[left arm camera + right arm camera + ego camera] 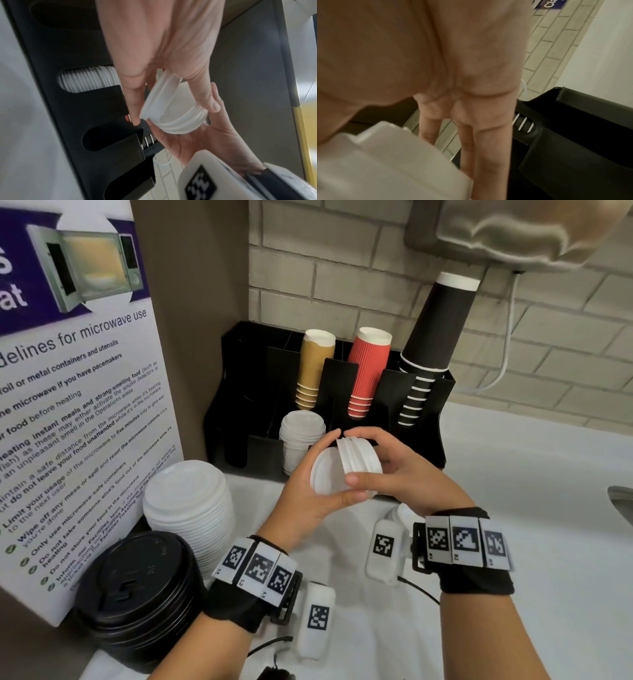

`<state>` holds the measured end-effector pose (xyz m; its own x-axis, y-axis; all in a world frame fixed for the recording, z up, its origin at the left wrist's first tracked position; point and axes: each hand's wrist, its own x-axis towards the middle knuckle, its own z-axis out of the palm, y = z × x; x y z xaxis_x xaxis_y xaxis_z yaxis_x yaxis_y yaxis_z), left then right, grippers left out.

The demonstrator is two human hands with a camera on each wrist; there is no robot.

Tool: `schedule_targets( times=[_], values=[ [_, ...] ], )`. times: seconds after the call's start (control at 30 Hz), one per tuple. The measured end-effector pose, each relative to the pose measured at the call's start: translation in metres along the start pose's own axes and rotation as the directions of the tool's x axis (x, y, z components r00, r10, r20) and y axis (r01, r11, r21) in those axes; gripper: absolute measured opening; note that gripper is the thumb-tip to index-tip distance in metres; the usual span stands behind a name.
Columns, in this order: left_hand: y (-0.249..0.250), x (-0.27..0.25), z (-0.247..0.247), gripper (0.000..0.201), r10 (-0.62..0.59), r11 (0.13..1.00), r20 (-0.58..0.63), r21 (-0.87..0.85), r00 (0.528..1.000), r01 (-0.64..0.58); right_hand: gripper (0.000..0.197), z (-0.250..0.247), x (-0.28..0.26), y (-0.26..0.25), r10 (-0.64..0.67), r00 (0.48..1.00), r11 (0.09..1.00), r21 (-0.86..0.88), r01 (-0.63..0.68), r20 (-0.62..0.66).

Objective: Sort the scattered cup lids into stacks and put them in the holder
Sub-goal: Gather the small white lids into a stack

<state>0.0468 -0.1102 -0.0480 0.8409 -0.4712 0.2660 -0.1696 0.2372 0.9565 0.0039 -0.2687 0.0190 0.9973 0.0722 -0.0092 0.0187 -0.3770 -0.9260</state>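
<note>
I have a short stack of white lids [359, 465] held between both hands, up off the surface [531, 508] and just in front of the black holder [442, 395]. My left hand [305, 498] cups the stack from the left, thumb curled over the near rim and fingers wrapped behind it; the left wrist view shows the lids [173, 108] tipped on edge, with one lid standing slightly away from the rest. My right hand [400, 470] closes on the stack from the right, fingertips on the top edge and thumb at the bottom. In the right wrist view the hand [471, 67] fills most of the picture and the lids themselves are hidden.

Directly behind the grip, another stack of white lids [301, 436] sits in a front slot of the holder. Behind it stand tan cups [313, 368], red cups [366, 371] and black cups [431, 347], all upside down. Toward the left edge of the surface, a taller stack of wider white lids [188, 508] stands beside a stack of black lids [137, 590], both in front of a microwave poster [75, 392].
</note>
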Motion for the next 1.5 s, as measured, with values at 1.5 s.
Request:
schedule_targets(
  times=[1.5],
  values=[
    [0.001,-0.003,0.012,0.075,0.294,0.943,-0.216,0.223,0.931,-0.246,0.054,0.029,0.007,-0.001,-0.079,0.997,0.989,0.125,0.081,-0.014]
  ],
)
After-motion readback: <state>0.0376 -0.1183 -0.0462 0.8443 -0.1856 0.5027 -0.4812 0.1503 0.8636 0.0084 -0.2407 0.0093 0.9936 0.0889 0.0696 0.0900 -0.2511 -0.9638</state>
